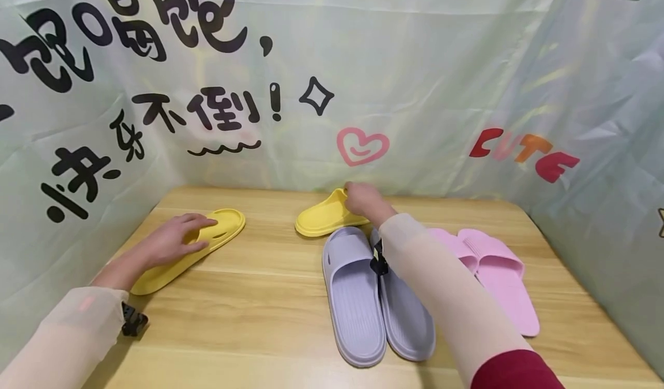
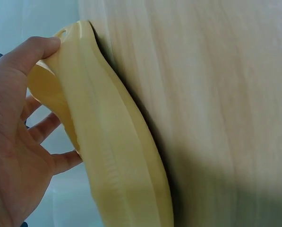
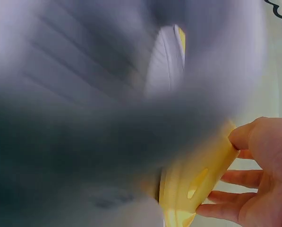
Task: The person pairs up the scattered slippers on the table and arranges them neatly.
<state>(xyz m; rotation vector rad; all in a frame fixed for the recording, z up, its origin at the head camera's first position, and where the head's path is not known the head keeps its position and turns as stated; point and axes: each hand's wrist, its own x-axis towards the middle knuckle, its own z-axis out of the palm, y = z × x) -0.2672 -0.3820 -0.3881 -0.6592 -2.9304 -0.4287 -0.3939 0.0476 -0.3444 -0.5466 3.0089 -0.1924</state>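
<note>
On the left of the wooden table lies a yellow slipper (image 1: 227,223), its closed toe pointing away to the right. My left hand (image 1: 173,239) spans its strap, thumb at one side and fingers at the other, as the left wrist view also shows. Near the back edge is a second yellow slipper (image 1: 317,217), its open heel end facing left. The right hand (image 1: 365,199) grips this one at its strap, thumb on one side and fingertips (image 3: 209,210) on the other in the right wrist view. Part of that slipper is hidden behind the hand and the grey slippers.
A pair of grey slippers (image 1: 358,299) stands side by side just in front of the right yellow one, under my right forearm. Pink slippers (image 1: 505,288) are to their right, partly covered by the sleeve (image 1: 441,279). A printed cloth (image 1: 415,89) encloses the table's back and sides.
</note>
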